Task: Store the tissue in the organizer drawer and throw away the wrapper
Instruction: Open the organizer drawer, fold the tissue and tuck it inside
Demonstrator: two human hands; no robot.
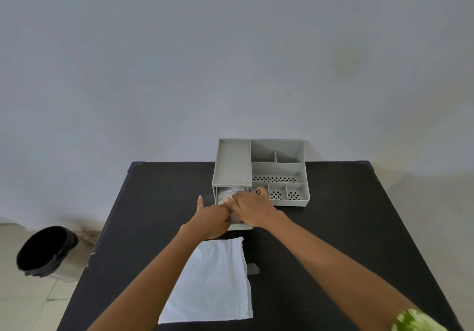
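Observation:
A grey organizer stands at the table's far edge, its lower left drawer pulled out toward me. A crinkly, clear-wrapped tissue pack lies in the drawer, partly hidden by my hands. My right hand lies over the pack with its fingers curled onto it and its thumb out to the right. My left hand is closed at the pack's near left end, thumb raised, touching my right hand. How much of the pack is wrapper I cannot tell.
A flat white sheet lies on the black table between my forearms, with a small grey tab at its right edge. A bin with a black liner stands on the floor, left of the table.

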